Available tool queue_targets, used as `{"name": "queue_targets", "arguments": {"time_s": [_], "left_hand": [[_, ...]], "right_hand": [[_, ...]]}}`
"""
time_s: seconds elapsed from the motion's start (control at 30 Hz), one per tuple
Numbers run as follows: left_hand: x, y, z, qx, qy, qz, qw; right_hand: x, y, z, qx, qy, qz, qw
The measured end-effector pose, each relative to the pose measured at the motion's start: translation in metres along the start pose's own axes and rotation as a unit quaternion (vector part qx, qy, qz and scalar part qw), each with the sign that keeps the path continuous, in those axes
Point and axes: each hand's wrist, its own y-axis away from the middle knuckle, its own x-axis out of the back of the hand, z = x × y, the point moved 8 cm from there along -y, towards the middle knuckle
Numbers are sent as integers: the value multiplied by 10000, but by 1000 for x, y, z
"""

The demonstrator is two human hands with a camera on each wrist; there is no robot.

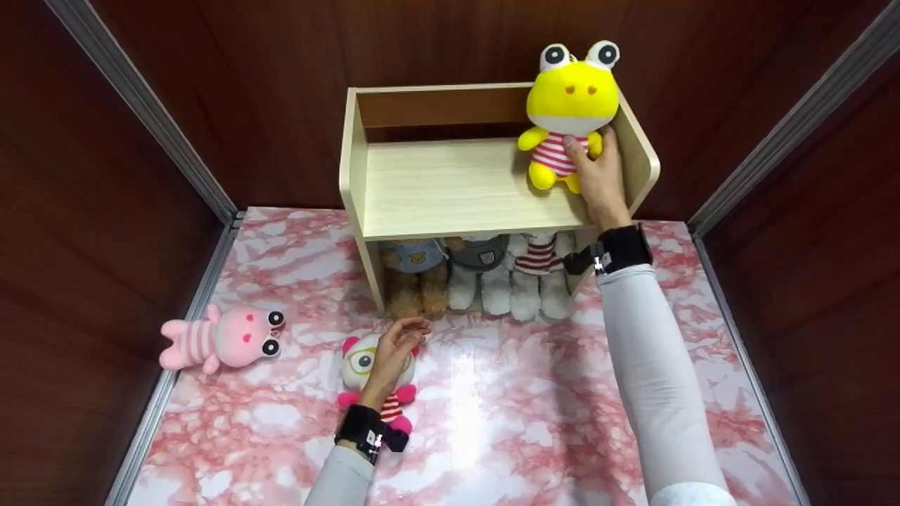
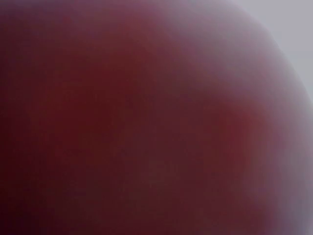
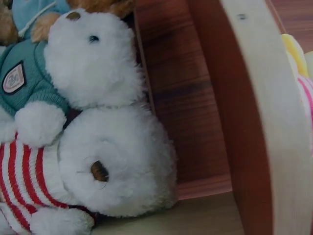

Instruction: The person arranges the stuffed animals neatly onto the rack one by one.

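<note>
My right hand (image 1: 600, 172) grips a yellow frog plush toy (image 1: 573, 95) by its striped body, thumb across the front. The toy is upright at the right end of the upper shelf (image 1: 450, 186), close to the side panel. Over a panda-like plush toy (image 1: 362, 362) on the floor hangs my left hand (image 1: 392, 355), its fingers loosely bent and overlapping the toy's face. That toy has pink ears and a striped body. The left wrist view is a dark red blur. In the right wrist view, only a sliver of the yellow frog (image 3: 296, 51) shows beyond the shelf edge.
Under the shelf, several fluffy bears sit in a row: a brown bear (image 1: 418, 281), a white bear in a grey-green top (image 1: 481, 270) and one in red stripes (image 1: 540, 270). A pink plush toy (image 1: 225, 337) lies at the left. Dark wooden walls (image 1: 232, 77) surround the marbled floor.
</note>
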Motion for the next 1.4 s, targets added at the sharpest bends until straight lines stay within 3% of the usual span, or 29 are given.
{"name": "queue_targets", "arguments": {"time_s": [0.23,0.47,0.73,0.9,1.13,1.23,1.3,1.4], "left_hand": [[-4,-3,1,-55,90,-43,9999],[-10,-4,0,51,200,-37,9998],[-16,-9,12,-18,-258,-162,9995],[-16,-3,31,-238,-668,-90,9974],[-6,2,61,-533,-1268,152,9904],[4,4,72,-653,-1814,333,9807],[12,5,79,-743,-2346,511,9679],[27,6,86,-785,-3171,841,9414]], "right_hand": [[1,0,-5,116,457,90,9988],[10,17,-12,-185,1215,346,9918],[16,49,-21,-236,601,519,9966],[15,68,-21,-246,430,379,9981],[19,88,-25,71,138,126,9998],[22,96,-27,202,-50,57,9998],[25,102,-30,368,-159,117,9991],[30,114,-36,716,-184,280,9969]]}}
